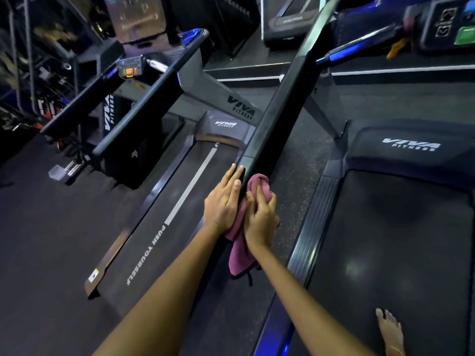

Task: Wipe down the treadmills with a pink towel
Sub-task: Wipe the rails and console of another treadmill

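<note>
A long black handrail (pixel 280 98) of the treadmill I stand on runs from the upper right down to the middle. The pink towel (pixel 240 255) is wrapped over its near end and hangs down below my hands. My right hand (pixel 261 217) grips the bunched towel against the rail's right side. My left hand (pixel 223 199) lies flat with straight fingers on the rail's left side, over the towel's edge. A second treadmill's belt (pixel 164 227), printed "PUSH YOURSELF", lies to the left.
My bare foot (pixel 390 332) stands on the right treadmill's belt (pixel 385 253). Its console (pixel 449 24) is at the top right. The left treadmill's console (pixel 129 68) and handrails sit at the upper left. A strip of speckled floor (pixel 290 191) separates the two machines.
</note>
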Demonstrator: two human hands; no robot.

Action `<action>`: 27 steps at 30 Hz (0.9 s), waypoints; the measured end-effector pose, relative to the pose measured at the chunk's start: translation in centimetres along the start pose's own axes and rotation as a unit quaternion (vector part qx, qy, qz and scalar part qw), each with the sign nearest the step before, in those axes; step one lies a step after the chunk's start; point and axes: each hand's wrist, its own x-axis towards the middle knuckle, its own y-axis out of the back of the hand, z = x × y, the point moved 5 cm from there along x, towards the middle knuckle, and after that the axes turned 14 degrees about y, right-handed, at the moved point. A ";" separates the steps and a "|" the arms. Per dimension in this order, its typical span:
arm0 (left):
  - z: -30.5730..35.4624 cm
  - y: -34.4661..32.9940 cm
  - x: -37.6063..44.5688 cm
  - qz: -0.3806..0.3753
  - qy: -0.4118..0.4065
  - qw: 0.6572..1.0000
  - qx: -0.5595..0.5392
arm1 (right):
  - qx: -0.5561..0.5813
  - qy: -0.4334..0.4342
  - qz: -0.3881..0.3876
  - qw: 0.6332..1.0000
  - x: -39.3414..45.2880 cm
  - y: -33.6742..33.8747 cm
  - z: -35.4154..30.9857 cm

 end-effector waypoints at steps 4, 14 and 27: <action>0.0 0.0 0.1 0.016 -0.014 1.000 0.005 | -0.002 0.065 -0.026 0.998 -2.9 -0.4 -0.4; 0.5 0.3 -0.2 0.028 -0.003 0.999 0.022 | -0.043 0.014 -0.023 0.999 3.8 0.2 0.8; 1.3 -0.1 -0.3 0.005 -0.047 0.978 0.205 | -0.057 0.027 -0.050 0.997 6.7 0.3 1.6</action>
